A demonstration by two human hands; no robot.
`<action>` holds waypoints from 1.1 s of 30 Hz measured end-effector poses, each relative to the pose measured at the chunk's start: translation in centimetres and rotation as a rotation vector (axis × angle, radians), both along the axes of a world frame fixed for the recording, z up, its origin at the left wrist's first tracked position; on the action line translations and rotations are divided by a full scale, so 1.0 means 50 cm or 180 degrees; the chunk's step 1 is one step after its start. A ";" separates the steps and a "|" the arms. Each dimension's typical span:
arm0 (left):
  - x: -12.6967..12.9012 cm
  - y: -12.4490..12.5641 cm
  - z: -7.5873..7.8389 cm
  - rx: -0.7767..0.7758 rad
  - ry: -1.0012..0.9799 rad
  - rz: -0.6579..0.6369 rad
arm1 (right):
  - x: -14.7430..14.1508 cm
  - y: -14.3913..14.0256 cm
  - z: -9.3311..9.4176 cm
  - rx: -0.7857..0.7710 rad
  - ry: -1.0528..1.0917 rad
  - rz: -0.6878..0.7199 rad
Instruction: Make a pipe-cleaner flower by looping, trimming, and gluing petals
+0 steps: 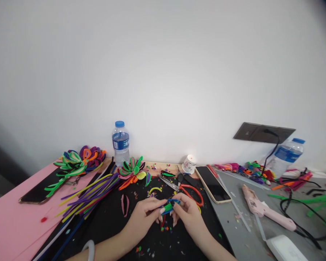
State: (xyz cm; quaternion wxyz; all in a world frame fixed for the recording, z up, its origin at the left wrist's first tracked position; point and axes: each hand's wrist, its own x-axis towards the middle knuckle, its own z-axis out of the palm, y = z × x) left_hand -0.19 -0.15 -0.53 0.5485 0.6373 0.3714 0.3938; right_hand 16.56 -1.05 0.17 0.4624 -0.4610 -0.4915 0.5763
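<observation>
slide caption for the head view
Left hand and right hand hold a blue and green fuzzy piece over a black mat, red-handled scissors beyond.

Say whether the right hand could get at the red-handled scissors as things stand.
Probably yes: the scissors lie just beyond the right hand, with nothing apparent blocking the way. That hand holds the blue and green piece, though, so it would likely have to let go first.
</observation>
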 end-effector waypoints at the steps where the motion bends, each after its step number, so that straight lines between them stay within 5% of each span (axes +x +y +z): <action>1: 0.000 0.001 0.000 -0.0057 -0.0006 0.0073 | 0.000 0.000 0.001 0.0038 -0.0047 -0.0011; 10: 0.005 0.005 -0.011 -0.0577 -0.0326 0.0186 | 0.001 0.002 0.005 0.0111 -0.0130 -0.0147; 33: -0.001 0.009 0.000 -0.0931 -0.0597 0.0290 | -0.002 -0.001 0.003 -0.0071 0.0584 -0.0250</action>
